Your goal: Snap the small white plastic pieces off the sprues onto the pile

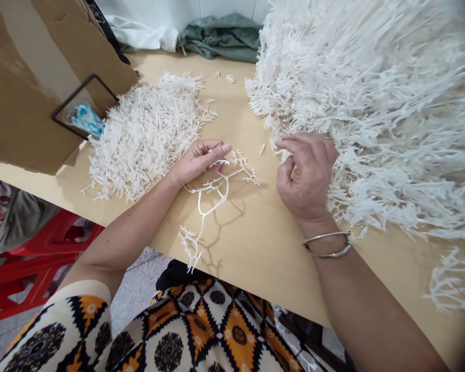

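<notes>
Patterned garment [201, 330] — left hand [197, 161] pinches white plastic sprue [217, 188]; no legible writing.

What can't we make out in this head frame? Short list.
- Right hand, head view: fingers curled inward, so whether it grips anything is hidden.
- Large pile of white plastic sprues: cut off by the top and right edges; extent unknown.
- Blue item in the black frame: too small to identify.
- Left hand pinches the branched sprue; the contact point is covered by its fingers.
</notes>
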{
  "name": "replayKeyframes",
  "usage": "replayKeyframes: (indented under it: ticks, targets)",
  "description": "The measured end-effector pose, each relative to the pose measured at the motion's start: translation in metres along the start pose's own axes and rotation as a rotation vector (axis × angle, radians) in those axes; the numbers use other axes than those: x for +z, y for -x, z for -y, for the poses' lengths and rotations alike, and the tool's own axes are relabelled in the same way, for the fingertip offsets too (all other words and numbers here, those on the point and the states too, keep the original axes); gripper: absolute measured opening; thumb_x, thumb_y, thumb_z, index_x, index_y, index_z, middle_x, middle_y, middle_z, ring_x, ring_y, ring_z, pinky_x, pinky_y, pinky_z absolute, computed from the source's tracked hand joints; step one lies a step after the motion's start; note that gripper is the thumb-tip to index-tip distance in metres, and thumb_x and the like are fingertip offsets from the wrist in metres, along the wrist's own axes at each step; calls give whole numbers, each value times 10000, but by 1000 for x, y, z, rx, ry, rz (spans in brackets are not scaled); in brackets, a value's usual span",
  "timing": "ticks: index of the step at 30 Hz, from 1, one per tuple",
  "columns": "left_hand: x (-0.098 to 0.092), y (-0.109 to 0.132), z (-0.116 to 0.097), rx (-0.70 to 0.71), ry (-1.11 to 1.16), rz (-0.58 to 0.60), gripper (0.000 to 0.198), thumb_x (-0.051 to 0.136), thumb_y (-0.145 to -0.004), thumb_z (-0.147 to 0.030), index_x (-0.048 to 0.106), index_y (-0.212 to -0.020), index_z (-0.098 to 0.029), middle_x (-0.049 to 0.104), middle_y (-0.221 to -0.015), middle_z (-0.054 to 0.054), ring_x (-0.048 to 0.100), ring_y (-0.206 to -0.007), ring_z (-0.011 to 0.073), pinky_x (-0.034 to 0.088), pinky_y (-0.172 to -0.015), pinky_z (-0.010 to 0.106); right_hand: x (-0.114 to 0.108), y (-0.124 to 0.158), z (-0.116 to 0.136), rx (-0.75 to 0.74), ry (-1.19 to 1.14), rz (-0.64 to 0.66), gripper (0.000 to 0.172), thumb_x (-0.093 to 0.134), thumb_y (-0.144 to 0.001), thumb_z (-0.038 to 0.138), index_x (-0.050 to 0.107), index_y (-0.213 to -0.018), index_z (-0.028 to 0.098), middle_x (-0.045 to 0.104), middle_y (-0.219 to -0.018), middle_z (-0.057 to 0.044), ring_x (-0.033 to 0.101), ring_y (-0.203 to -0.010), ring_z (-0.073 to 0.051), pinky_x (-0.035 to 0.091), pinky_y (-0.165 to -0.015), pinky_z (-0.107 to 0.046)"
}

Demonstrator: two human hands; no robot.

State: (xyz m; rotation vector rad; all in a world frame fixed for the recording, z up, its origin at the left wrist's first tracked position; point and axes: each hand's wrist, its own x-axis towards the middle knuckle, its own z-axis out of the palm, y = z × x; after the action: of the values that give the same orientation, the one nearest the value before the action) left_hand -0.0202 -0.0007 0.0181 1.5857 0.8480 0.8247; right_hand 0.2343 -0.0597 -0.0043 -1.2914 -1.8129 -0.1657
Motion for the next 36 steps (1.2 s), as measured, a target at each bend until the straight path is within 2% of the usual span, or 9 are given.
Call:
replayKeyframes:
  ticks: [4,8,13,16,18,24,28,31,36]
  targets:
    - [5,-1,-4,-19,98,-29,530,666,-950,-677,621,-726,-198,670,-716,3,602,-606,93,511,-605,246,2,-1,-9,20,-27,-64,411,481,-883,100,705,-1196,243,745,-1204,-89,670,-1221,-300,465,-1130,-609]
    - [22,4,-17,-8,350,85,443,618,-979,-668,719,-960,-236,793,-1078,57,783,-982,194,656,-948,375,-11,-12,-11,71,-46,-92,373,472,-911,111,705,-1163,257,735,-1186,-103,671,-1209,-294,496,-1108,-586]
    - [76,32,-42,-24,272,994,214,715,-960,-245,779,-1161,-283,715,-1452,0,643,-1432,225,506,-1263,365,-61,-37,-1,101,-30,21,261,530,-961,182,721,-1090,303,757,-1102,-81,712,-1088,-282,556,-1009,-504]
    - [97,42,-50,-45,240,1254,337,751,-921,-231,761,-1257,-255,728,-1437,-17,626,-1454,221,534,-1222,306,-83,-46,0,120,40,121,247,528,-973,225,724,-1090,320,756,-1124,-83,720,-1071,-289,562,-993,-500]
    - [96,40,-44,-64,251,1177,359,703,-964,-255,723,-1320,-217,744,-1410,18,660,-1411,212,549,-1206,325,-85,-46,-4,137,43,211,245,523,-967,266,724,-1106,288,751,-1125,-108,718,-1047,-295,565,-990,-503]
    - [80,19,-2,289,-197,209,493,698,-973,-486,674,-1342,-160,711,-1379,170,690,-1270,249,552,-1147,456,-46,-37,-20,118,338,571,446,609,-871,333,698,-1233,89,719,-1192,-233,653,-1149,-400,513,-1027,-555]
    - [106,42,-10,475,-488,633,563,651,-1005,-477,593,-1487,-192,632,-1554,124,532,-1521,281,290,-1360,566,-32,-39,-23,149,387,602,298,550,-892,219,712,-1131,147,735,-1118,-189,680,-1047,-371,520,-898,-495]
    - [128,62,-25,598,-389,1079,497,537,-1068,-411,600,-1500,-174,556,-1641,78,478,-1579,183,291,-1381,366,-37,-47,-26,207,257,606,185,630,-834,193,712,-1000,207,731,-927,-110,650,-847,-291,487,-787,-424]
    - [126,53,-17,452,-85,748,392,522,-1078,-377,683,-1313,-109,697,-1417,182,674,-1346,207,511,-1202,299,-45,-57,-24,467,-227,382,90,666,-876,226,650,-964,218,693,-823,-48,599,-687,-187,469,-703,-368]
